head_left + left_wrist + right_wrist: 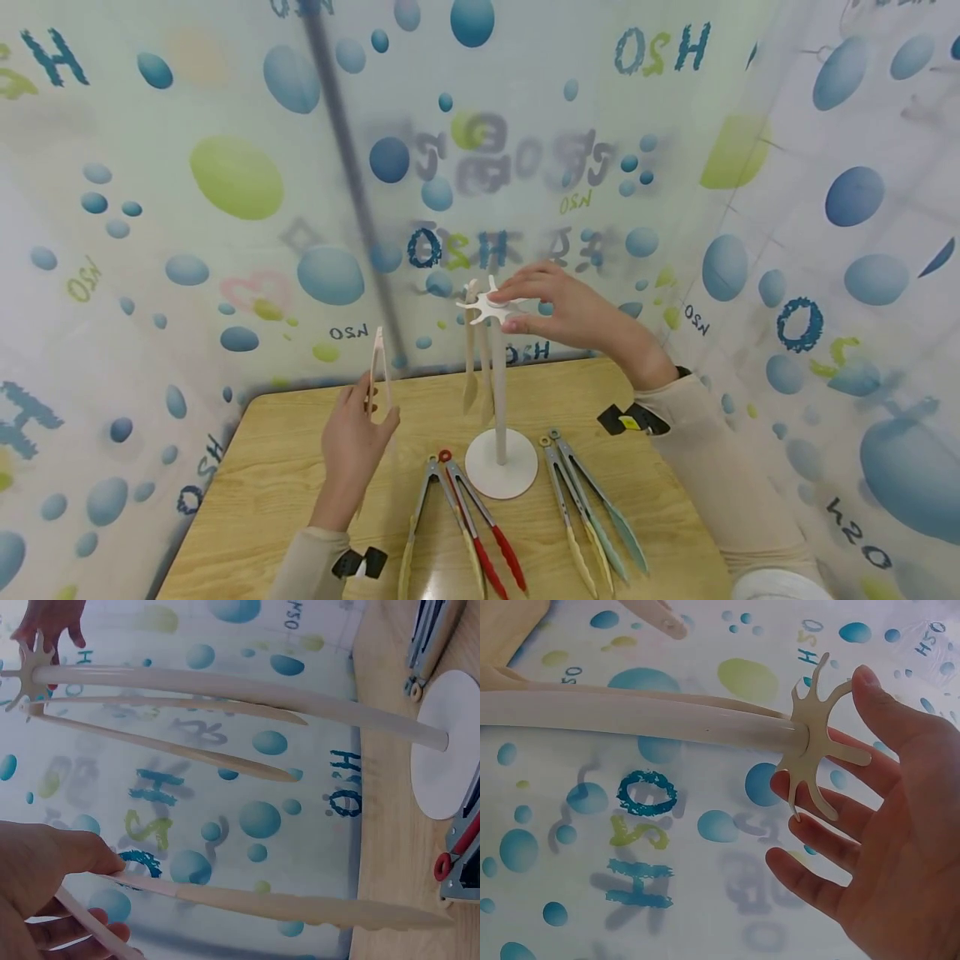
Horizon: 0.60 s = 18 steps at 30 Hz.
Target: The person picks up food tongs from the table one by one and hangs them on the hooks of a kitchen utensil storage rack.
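My left hand pinches a pair of pale tongs by the arms, hinge end up. In the left wrist view, one beige scalloped tip of the tongs points toward the table. A white utensil stand with a round base stands in the middle, its top a ring of curved hooks. The right hand grips this top, thumb at one hook and fingers around the other side, as the right wrist view shows. Another pale pair of tongs hangs from a hook on the stand's left side.
On the wooden table, red-tipped tongs and yellow-tipped tongs lie left of the base. To its right lie another yellow-tipped pair and green-tipped tongs. A patterned curtain hangs close around the table. A white round object shows at the lower right.
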### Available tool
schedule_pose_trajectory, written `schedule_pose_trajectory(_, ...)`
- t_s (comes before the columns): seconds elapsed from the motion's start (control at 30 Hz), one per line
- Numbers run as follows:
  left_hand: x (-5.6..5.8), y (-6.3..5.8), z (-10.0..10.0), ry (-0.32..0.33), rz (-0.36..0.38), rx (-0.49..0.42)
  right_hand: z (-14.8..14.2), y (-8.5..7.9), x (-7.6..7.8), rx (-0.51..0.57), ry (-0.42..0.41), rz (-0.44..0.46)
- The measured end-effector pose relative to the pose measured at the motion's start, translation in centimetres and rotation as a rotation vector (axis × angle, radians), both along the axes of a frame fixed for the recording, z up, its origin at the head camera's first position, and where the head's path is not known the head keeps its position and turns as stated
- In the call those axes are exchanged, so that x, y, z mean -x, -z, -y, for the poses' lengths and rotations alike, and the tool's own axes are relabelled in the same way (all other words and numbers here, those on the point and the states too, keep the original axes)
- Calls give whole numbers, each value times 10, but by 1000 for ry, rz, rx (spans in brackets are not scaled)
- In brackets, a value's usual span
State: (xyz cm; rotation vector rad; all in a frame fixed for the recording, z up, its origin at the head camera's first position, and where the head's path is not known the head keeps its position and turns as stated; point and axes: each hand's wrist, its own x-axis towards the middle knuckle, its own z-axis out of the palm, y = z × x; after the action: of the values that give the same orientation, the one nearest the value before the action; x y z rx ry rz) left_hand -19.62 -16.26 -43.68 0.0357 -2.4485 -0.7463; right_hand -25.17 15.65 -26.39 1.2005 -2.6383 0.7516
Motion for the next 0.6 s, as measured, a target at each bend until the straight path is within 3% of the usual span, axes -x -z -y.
schedule_pose_trajectory(0.2,3,-15,-14,33,-95,-8,3,1,-4,-3,36,6)
schedule_pose_trajectory(0.6,10,-39,-40,84,-217,4,9,7,-10,11,102,-29)
